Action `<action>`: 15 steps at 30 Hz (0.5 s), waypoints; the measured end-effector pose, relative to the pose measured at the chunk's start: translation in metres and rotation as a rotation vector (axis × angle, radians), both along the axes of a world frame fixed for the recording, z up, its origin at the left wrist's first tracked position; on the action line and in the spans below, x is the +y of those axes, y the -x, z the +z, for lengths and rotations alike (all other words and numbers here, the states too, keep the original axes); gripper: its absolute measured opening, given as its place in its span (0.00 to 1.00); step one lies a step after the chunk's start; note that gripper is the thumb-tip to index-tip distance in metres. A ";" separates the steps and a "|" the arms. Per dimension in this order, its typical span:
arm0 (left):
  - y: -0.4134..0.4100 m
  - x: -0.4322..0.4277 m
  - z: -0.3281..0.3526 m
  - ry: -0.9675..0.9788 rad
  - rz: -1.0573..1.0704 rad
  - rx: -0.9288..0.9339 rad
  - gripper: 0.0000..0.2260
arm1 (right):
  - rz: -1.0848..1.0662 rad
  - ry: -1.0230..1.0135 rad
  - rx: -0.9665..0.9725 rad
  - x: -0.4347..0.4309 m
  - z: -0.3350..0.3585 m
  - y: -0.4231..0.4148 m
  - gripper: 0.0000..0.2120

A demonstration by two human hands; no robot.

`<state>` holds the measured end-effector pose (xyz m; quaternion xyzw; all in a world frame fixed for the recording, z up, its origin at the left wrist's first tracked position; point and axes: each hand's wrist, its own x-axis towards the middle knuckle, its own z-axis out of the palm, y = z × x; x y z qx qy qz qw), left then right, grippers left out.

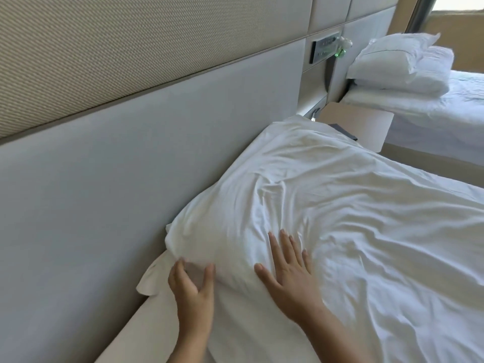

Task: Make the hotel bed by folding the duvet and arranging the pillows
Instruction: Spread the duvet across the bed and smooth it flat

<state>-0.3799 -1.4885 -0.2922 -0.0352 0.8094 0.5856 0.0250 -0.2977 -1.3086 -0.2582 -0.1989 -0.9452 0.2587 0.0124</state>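
A white pillow lies along the padded headboard, wrinkled, on the white duvet of the near bed. My left hand cups the pillow's near corner, fingers spread against the fabric, not closed around it. My right hand rests flat on the pillow's front edge, fingers apart. A flap of the pillowcase sticks out left of my left hand, over the bed's beige edge.
A beige bedside table stands beyond the pillow with a dark flat object on it. A switch panel sits on the wall above. A second bed at the far right carries two stacked pillows.
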 end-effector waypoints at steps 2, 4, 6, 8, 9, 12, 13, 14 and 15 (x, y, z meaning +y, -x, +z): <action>-0.014 0.000 0.005 -0.154 0.120 -0.172 0.37 | -0.006 0.058 0.056 0.001 0.003 -0.009 0.43; -0.017 0.001 0.012 -0.388 0.139 -0.245 0.30 | 0.000 0.142 0.100 0.005 0.011 -0.015 0.43; -0.015 0.007 0.029 -0.556 0.019 -0.234 0.22 | -0.010 0.201 0.157 0.009 0.021 -0.017 0.40; -0.009 0.018 0.046 -0.645 -0.068 -0.245 0.23 | -0.031 0.200 0.224 0.012 0.030 -0.015 0.37; -0.005 0.023 0.049 -0.700 -0.073 -0.272 0.24 | -0.037 0.173 0.253 0.012 0.034 -0.013 0.37; 0.013 0.037 0.054 -0.870 -0.059 -0.314 0.27 | -0.030 0.093 0.266 0.012 0.040 -0.005 0.41; 0.021 0.039 0.054 -0.926 -0.077 -0.336 0.30 | -0.034 0.085 0.244 0.011 0.040 -0.003 0.42; 0.027 0.041 0.054 -0.969 -0.105 -0.364 0.33 | -0.045 0.080 0.216 0.010 0.038 -0.001 0.43; 0.031 0.041 0.056 -0.993 -0.141 -0.397 0.35 | -0.059 0.082 0.185 0.008 0.036 -0.001 0.43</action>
